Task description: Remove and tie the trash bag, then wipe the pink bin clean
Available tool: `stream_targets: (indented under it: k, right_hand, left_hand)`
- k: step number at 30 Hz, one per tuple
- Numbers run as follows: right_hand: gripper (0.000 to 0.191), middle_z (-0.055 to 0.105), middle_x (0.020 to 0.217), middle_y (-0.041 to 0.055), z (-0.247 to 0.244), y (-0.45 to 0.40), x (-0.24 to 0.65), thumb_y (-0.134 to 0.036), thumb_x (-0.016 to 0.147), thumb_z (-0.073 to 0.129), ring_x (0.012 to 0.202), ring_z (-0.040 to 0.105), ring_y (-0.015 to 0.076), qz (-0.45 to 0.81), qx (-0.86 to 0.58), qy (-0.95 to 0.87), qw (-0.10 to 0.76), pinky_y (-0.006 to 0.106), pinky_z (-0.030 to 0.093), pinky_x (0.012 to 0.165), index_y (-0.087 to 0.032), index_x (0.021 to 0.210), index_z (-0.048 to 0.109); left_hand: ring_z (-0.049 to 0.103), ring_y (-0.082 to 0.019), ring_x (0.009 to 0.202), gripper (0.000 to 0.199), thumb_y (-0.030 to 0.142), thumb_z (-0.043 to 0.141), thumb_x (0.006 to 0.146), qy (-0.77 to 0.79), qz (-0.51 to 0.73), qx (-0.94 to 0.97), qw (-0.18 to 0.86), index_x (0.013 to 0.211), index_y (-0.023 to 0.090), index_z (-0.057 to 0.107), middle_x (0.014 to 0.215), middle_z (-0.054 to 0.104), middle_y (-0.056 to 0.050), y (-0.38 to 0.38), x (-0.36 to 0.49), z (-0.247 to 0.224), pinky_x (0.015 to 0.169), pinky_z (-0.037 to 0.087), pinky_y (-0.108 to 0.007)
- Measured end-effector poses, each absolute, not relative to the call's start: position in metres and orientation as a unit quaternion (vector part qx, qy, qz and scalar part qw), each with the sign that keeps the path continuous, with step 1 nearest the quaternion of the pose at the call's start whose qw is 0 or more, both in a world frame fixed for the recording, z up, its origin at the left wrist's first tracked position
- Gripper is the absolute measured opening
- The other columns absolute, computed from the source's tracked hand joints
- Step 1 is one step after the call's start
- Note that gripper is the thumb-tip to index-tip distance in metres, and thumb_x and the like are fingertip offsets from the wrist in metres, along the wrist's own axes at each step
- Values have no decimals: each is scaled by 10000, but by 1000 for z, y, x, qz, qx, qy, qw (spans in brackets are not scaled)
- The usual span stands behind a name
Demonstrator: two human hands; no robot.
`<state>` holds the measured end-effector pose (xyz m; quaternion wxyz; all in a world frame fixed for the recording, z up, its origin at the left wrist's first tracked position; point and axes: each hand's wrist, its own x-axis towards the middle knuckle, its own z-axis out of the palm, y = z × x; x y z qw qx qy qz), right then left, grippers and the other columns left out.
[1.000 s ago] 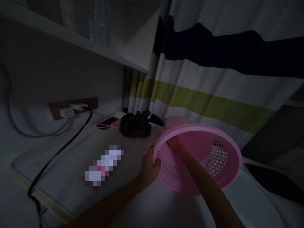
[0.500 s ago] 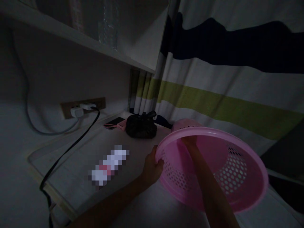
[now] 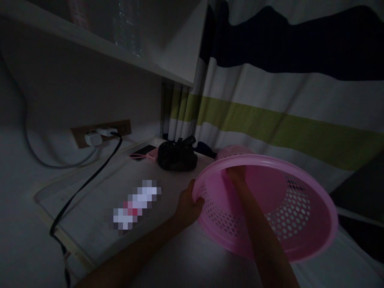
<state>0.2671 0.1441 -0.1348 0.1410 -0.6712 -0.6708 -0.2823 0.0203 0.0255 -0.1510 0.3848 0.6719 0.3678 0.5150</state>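
Note:
A pink plastic basket (image 3: 264, 160) with perforated sides lies tilted over the white tabletop, its wide mouth turned toward me. Its left rim is gripped by my left hand (image 3: 189, 206), thumb on the inner side and fingers around the outside. My right hand (image 3: 236, 174) reaches deep into the basket, near the upper left of its inside. The fingers of that hand are hidden in shadow and behind the rim, so what they touch does not show. Behind the basket, a pink rounded part (image 3: 234, 150) shows above the rim; I cannot tell whether it belongs to the basket.
Left of the basket are a tied black plastic bag (image 3: 177, 156), a dark phone-like slab (image 3: 144, 152), a pink strapped item (image 3: 152, 154) and a blurred-out object (image 3: 135, 206). A black cable (image 3: 87, 184) runs from the wall socket (image 3: 124, 127). A shelf (image 3: 99, 50) overhangs; a striped curtain (image 3: 270, 116) hangs behind.
The view has shifted slightly, so most things sit a little higher and further left. My left hand keeps its hold on the rim, and my right hand stays inside the basket.

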Motion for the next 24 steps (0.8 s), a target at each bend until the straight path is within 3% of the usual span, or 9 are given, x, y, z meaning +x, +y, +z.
stream_targets:
  k: [7,12,18,24]
  right_hand:
    - [347,518,1237,111,-167,139,269,-351,879,508,1091,514,227,-310,-624,-707,124,447,416,938,-169,1173,532]
    - [380,541,1266,147,-181,140,266,-169,874,405,1211,440,274,-314,-585,-741,101,447,279,1059,-122,1224,548]
    - [443,504,1321,89,-185,138,262,-70,843,338,1270,388,251,-304,-559,-769,65,429,262,1088,-113,1232,546]
    - [444,484,1338,85,-183,130,261,-57,829,352,1283,376,236,-289,-568,-769,49,428,288,1079,-130,1211,567]
  left_hand:
    - [611,-238,875,417,239,487,679,364,519,673,381,1082,133,482,955,634,-84,27,22,-155,782,482,-358]
    - [587,-254,978,418,241,502,678,354,546,656,383,1083,140,482,1003,628,-89,27,24,-161,858,463,-378]
    - [573,-230,999,379,226,520,712,321,597,597,430,1086,167,501,1016,621,-60,25,29,-169,882,456,-374]
    - [521,-230,1104,539,369,603,727,262,634,521,508,1197,181,417,1168,548,-85,24,34,-178,955,421,-372]
